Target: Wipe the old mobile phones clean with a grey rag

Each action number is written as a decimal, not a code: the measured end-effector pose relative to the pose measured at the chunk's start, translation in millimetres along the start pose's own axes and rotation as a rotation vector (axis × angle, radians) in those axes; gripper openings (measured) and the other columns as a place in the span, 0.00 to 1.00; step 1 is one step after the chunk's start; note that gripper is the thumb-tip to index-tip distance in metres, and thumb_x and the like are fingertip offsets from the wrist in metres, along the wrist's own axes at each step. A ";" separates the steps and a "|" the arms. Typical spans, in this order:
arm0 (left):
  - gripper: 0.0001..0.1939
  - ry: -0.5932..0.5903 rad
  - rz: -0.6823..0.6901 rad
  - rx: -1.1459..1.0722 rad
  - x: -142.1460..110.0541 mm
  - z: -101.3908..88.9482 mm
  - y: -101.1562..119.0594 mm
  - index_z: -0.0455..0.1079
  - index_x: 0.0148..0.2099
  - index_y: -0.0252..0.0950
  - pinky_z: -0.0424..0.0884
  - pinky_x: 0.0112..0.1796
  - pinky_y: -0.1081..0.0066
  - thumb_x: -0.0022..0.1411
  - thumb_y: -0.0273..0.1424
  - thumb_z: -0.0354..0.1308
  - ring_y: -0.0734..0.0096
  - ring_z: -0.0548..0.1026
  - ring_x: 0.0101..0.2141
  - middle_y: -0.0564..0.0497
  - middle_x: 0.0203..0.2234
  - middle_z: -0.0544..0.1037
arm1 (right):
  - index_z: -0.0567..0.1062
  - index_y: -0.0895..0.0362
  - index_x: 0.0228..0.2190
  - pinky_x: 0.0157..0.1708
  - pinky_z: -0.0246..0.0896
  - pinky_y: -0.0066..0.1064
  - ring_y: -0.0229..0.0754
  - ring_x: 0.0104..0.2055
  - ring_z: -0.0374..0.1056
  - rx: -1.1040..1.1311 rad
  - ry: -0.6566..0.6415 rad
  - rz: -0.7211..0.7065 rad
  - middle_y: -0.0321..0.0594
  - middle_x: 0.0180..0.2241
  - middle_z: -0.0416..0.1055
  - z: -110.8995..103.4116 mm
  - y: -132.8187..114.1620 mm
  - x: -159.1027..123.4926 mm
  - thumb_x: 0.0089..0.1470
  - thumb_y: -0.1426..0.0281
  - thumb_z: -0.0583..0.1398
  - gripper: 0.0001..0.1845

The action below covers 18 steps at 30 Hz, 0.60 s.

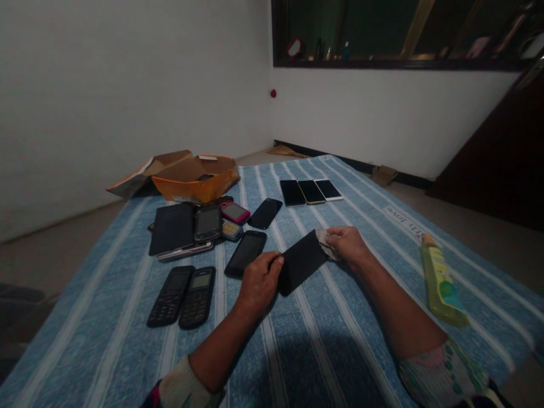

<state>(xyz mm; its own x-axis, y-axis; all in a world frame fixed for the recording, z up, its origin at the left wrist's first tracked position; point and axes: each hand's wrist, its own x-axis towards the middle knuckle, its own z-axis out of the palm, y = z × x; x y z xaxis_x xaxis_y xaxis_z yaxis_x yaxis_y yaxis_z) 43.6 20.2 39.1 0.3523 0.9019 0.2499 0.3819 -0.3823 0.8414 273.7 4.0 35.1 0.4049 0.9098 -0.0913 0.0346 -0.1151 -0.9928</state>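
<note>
A flat black tablet-like device (302, 262) is tilted above the striped cloth, dark face showing. My left hand (259, 286) grips its near left edge between thumb and fingers. At the opposite end, my right hand (349, 245) pinches a crumpled pale cloth (326, 245) against the device's edge. Left of it lies a black smartphone (246, 254), close to my left hand. Two black keypad phones (170, 296) (198, 297) rest side by side farther left. Another black smartphone (266, 213) lies beyond.
A pile of phones and a black tablet (172, 228) sits at left, before an open orange cardboard box (204, 178). Three smartphones (311, 192) are lined up at the back. A bottle of yellow-green liquid (442, 283) lies at right on the blue striped cover (365, 317).
</note>
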 end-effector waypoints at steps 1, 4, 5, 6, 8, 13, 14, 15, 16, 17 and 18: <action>0.13 -0.010 0.009 0.052 -1.1 0.1 1.3 0.75 0.37 0.37 0.69 0.37 0.63 0.59 0.38 0.53 0.60 0.74 0.34 0.48 0.31 0.78 | 0.79 0.60 0.24 0.18 0.55 0.27 0.37 0.18 0.64 -0.014 0.007 -0.006 0.36 0.17 0.71 0.1 1.1 0.5 0.34 0.67 0.65 0.10; 0.18 -0.074 0.016 0.249 -6.2 1.3 6.0 0.73 0.44 0.35 0.70 0.40 0.60 0.54 0.40 0.60 0.56 0.74 0.38 0.45 0.36 0.77 | 0.79 0.60 0.23 0.18 0.54 0.27 0.37 0.18 0.64 -0.060 0.024 -0.018 0.36 0.17 0.70 -0.4 2.9 2.0 0.36 0.67 0.64 0.10; 0.20 -0.098 0.024 0.311 -8.1 1.9 7.6 0.72 0.45 0.35 0.70 0.41 0.58 0.52 0.40 0.62 0.54 0.73 0.40 0.44 0.38 0.77 | 0.80 0.60 0.23 0.18 0.54 0.27 0.37 0.18 0.63 -0.077 0.029 -0.020 0.36 0.17 0.70 -0.7 3.1 2.4 0.36 0.67 0.63 0.10; 0.23 -0.116 0.042 0.362 -9.9 2.6 8.9 0.71 0.47 0.35 0.69 0.42 0.57 0.49 0.40 0.65 0.52 0.72 0.42 0.43 0.39 0.76 | 0.80 0.60 0.23 0.18 0.54 0.28 0.38 0.18 0.63 -0.094 0.033 -0.023 0.36 0.17 0.70 -1.2 3.1 2.8 0.36 0.67 0.63 0.10; 0.29 -0.139 0.092 0.431 -12.7 4.5 10.5 0.69 0.50 0.36 0.68 0.45 0.55 0.45 0.38 0.68 0.49 0.71 0.45 0.43 0.43 0.75 | 0.80 0.60 0.22 0.18 0.54 0.28 0.38 0.18 0.63 -0.131 0.038 -0.031 0.37 0.17 0.70 -2.1 3.0 3.6 0.37 0.67 0.62 0.10; 0.32 -0.151 0.157 0.517 -15.8 9.2 8.8 0.65 0.54 0.38 0.67 0.47 0.55 0.47 0.33 0.69 0.51 0.71 0.45 0.44 0.45 0.75 | 0.80 0.59 0.22 0.20 0.55 0.29 0.40 0.19 0.64 -0.206 0.057 -0.075 0.35 0.17 0.70 -4.1 7.0 7.1 0.38 0.67 0.61 0.10; 0.31 -0.150 0.158 0.528 -16.2 9.7 8.4 0.65 0.54 0.38 0.67 0.47 0.55 0.48 0.33 0.68 0.51 0.71 0.45 0.44 0.45 0.76 | 0.80 0.58 0.23 0.21 0.55 0.30 0.40 0.20 0.65 -0.218 0.059 -0.086 0.35 0.17 0.70 -4.9 8.6 8.4 0.38 0.68 0.61 0.10; 0.30 -0.149 0.153 0.536 -16.5 10.2 8.3 0.65 0.54 0.38 0.67 0.47 0.55 0.49 0.33 0.68 0.51 0.71 0.44 0.44 0.44 0.76 | 0.80 0.58 0.23 0.22 0.56 0.30 0.41 0.21 0.66 -0.228 0.060 -0.097 0.35 0.18 0.71 -6.1 10.3 9.9 0.39 0.68 0.60 0.09; 0.30 -0.147 0.142 0.542 -16.7 10.6 8.4 0.66 0.54 0.37 0.67 0.47 0.55 0.49 0.33 0.68 0.51 0.71 0.44 0.44 0.44 0.76 | 0.80 0.57 0.23 0.24 0.57 0.31 0.42 0.23 0.67 -0.237 0.057 -0.109 0.36 0.19 0.71 -7.6 11.7 11.6 0.39 0.68 0.60 0.09; 0.31 -0.143 0.121 0.547 -16.9 10.9 8.8 0.65 0.55 0.36 0.67 0.47 0.55 0.49 0.34 0.68 0.50 0.71 0.45 0.43 0.44 0.76 | 0.80 0.57 0.24 0.26 0.58 0.31 0.44 0.25 0.68 -0.240 0.037 -0.118 0.36 0.20 0.72 -9.4 12.8 13.2 0.40 0.68 0.60 0.09; 0.32 -0.140 0.095 0.552 -17.0 11.2 9.4 0.65 0.56 0.34 0.67 0.47 0.55 0.49 0.34 0.68 0.49 0.71 0.46 0.41 0.45 0.76 | 0.80 0.56 0.25 0.28 0.59 0.32 0.45 0.28 0.70 -0.241 0.017 -0.129 0.37 0.22 0.73 -11.3 13.4 14.7 0.41 0.69 0.60 0.09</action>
<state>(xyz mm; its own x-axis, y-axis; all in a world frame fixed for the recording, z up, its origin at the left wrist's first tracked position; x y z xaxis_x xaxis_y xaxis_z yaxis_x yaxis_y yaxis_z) 50.7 -1.0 37.3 0.5024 0.8376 0.2145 0.7189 -0.5425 0.4345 290.4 11.3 21.3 0.3979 0.9166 0.0383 0.3028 -0.0918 -0.9486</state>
